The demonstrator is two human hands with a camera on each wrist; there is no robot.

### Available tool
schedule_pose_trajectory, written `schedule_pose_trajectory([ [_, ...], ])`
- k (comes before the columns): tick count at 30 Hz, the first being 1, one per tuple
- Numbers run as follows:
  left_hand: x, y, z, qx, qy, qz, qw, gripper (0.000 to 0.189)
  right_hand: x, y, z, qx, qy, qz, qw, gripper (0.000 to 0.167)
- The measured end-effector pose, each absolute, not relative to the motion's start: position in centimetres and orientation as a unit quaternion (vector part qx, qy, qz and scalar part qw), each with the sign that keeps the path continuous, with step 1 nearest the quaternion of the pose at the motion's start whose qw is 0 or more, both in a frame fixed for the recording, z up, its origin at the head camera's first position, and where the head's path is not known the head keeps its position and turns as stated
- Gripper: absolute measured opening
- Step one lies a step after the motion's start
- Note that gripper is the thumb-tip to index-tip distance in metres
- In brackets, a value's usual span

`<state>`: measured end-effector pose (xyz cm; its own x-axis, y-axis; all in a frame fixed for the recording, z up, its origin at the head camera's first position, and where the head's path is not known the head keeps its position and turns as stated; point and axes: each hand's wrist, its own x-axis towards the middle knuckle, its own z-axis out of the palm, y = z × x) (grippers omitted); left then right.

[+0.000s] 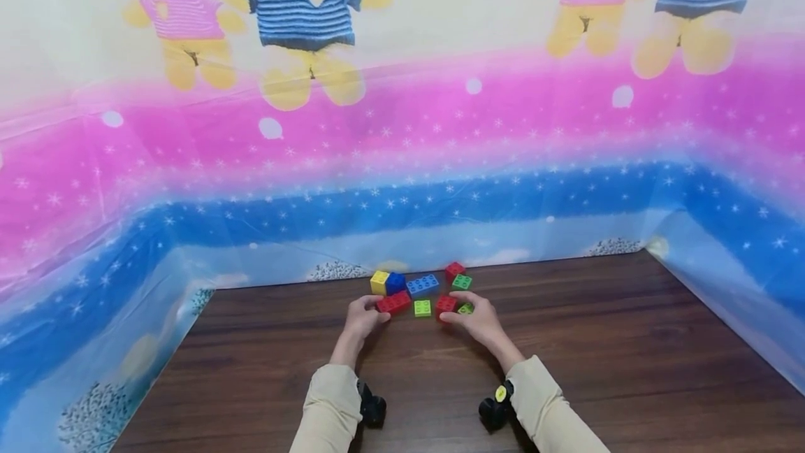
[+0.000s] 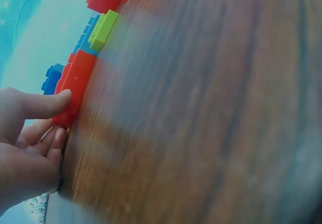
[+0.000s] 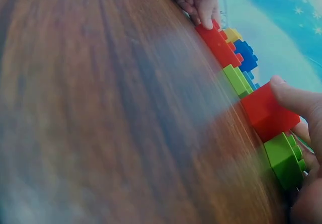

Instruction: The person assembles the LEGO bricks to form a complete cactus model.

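Note:
At the left end of a cluster of toy building bricks, my left hand (image 1: 361,318) pinches a long red brick (image 1: 393,303) by its near end. The thumb lies along the brick's side in the left wrist view, fingers partly hidden. My right hand (image 1: 481,320) grips a squarer red brick (image 3: 269,112) between thumb and fingers. Under that hand lies a green brick (image 3: 283,159), partly covered in the head view. Between the two red bricks sits a small lime-green brick (image 1: 422,308). Whether the held bricks touch the table cannot be told.
Behind the hands are a yellow brick (image 1: 379,282), a dark blue brick (image 1: 395,282), a lighter blue brick (image 1: 422,286), another red brick (image 1: 455,270) and a green brick (image 1: 462,282). A printed cloth (image 1: 402,208) rises along the back edge of the brown wooden table (image 1: 251,369).

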<state>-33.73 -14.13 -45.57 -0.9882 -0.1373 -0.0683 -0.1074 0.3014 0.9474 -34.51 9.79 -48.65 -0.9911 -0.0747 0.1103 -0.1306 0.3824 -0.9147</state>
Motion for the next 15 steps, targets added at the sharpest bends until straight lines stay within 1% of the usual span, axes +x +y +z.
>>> schedule_pose_trajectory([
  [10,-33.78,-14.44,-45.97,0.076,-0.801,-0.593,0.015,0.041,-34.28,9.47,-48.86,0.068,-0.854,0.514,0.052,0.053],
  [13,-33.66,-14.55,-46.04,0.075,-0.790,-0.608,0.011,0.041,-34.18,9.45,-48.89,0.066,-0.849,0.522,0.049,0.049],
  [15,-33.48,-14.69,-45.99,0.069,-0.781,-0.620,0.007,0.042,-34.11,9.43,-48.97,0.067,-0.848,0.523,0.056,0.047],
])
